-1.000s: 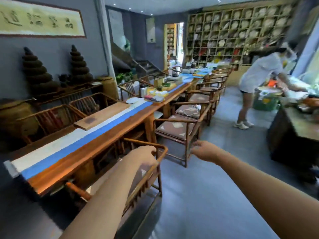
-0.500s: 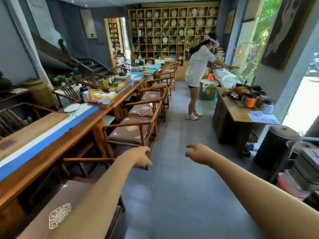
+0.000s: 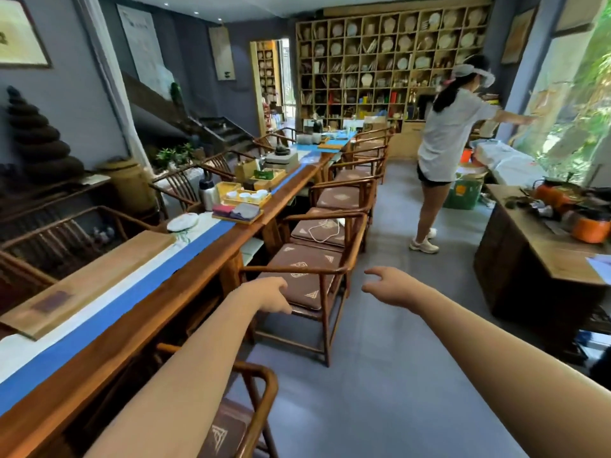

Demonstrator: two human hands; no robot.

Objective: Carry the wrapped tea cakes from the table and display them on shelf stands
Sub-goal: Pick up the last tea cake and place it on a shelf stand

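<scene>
The long table (image 3: pixel 185 289) is reddish-brown wood with a smooth, slightly glossy top, and a matt blue-and-white cloth runner (image 3: pixel 109 312) lies along it. A paler, matt wooden board (image 3: pixel 86 282) rests on the runner. The armchairs (image 3: pixel 317 269) are dark polished wood with brown woven cushions (image 3: pixel 307 279) stitched in pale thread. The flask (image 3: pixel 207 193) looks like brushed metal. The cups (image 3: pixel 246 196) are glossy white ceramic on a light wooden tray (image 3: pixel 231 201). The floor (image 3: pixel 380 375) is matt grey. The wall shelf (image 3: pixel 390 61) is pale unpainted wood.
</scene>
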